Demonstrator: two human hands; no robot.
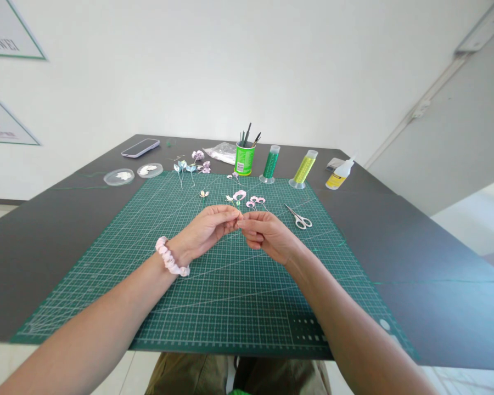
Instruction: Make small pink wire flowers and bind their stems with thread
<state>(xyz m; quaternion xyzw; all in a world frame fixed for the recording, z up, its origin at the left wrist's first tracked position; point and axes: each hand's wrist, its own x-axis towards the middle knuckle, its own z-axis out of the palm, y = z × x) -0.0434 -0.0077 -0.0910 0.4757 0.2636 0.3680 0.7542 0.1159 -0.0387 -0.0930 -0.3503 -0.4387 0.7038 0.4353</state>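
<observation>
Above the middle of the green cutting mat, my left hand [215, 225] and my right hand [267, 230] meet fingertip to fingertip, both closed in a pinch. A small pink flower [239, 195] with pale leaf-like pieces rises just beyond the fingertips, its thin stem running down into them. Where each hand grips the stem is hidden by the fingers. Several pink petals on wires [255, 201] lie right of it on the cutting mat [214, 307]. A cream flower [204, 194] lies to the left.
White-handled scissors [302, 221] lie on the right. Behind stand a green tin with tools [244, 159], a green thread spool [270, 164], a yellow-green spool [304, 169] and a glue bottle [340, 174]. Two shallow dishes [119, 177], blue flowers [183, 165] and a phone [140, 147] are back left.
</observation>
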